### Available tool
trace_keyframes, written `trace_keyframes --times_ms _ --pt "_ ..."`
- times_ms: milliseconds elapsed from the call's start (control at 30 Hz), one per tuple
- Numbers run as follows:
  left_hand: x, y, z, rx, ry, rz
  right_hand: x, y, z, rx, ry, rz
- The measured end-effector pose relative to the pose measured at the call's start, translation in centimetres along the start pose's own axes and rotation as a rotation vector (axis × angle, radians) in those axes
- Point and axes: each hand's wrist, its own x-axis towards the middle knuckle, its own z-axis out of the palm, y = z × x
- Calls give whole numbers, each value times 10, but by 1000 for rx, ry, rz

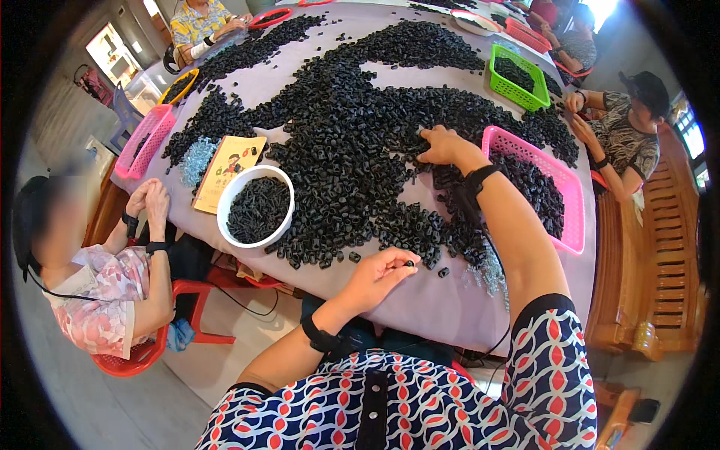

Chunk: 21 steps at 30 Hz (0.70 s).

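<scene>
A broad heap of small black plastic parts covers much of the cloth-covered table. Near the table's front edge, my left hand is closed in a pinch, with one small black plastic part between thumb and fingertips. My right hand reaches over the heap, palm down, its fingers apart and touching the parts. Its fingertips are partly hidden among them. Right of that hand stands a pink basket full of black parts. A white bowl of thin black pieces is at the left.
Beside the bowl lie a yellow booklet and clear small pieces; more clear pieces lie beside my right forearm. A green basket stands farther back. People sit at the left, right and far side.
</scene>
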Motion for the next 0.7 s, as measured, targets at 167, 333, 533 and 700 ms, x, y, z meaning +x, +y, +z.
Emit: trace_keyframes --times_ms 167,333,533,700 --pt "-1 1 1 20 9 5 -33 -20 11 -34 -12 -99" --pt "1 2 3 111 0 18 -66 -34 27 -34 14 -179" --pt "-1 -3 3 159 14 56 -92 -50 17 74 -114 -342" --pt "-5 3 3 204 21 42 -64 -53 -28 67 -72 -416"
